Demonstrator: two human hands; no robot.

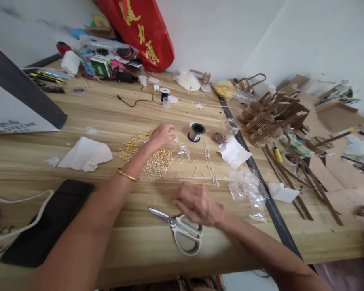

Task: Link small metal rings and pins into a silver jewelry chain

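Note:
My left hand (163,136), below a gold bangle (128,175) on the wrist, hovers over or touches the far edge of a pile of gold and clear beads (159,162). Its fingers are bent and slightly apart, with nothing visible in them. My right hand (197,202) is closed just above the handles of scissors (186,234) lying on the table; what its fingers hold, if anything, is hidden. Between the hands a thin beaded chain (176,176) lies along the wood. A second chain (210,163) and a wire spool (196,132) are to the right.
Clear plastic bags (250,194) and white paper (235,152) lie right of the hands. A black case (48,222) and crumpled paper (86,154) are at left. Small brown baskets (261,117) and strips (315,186) stand or lie at far right. A red bag (142,32) leans at the wall.

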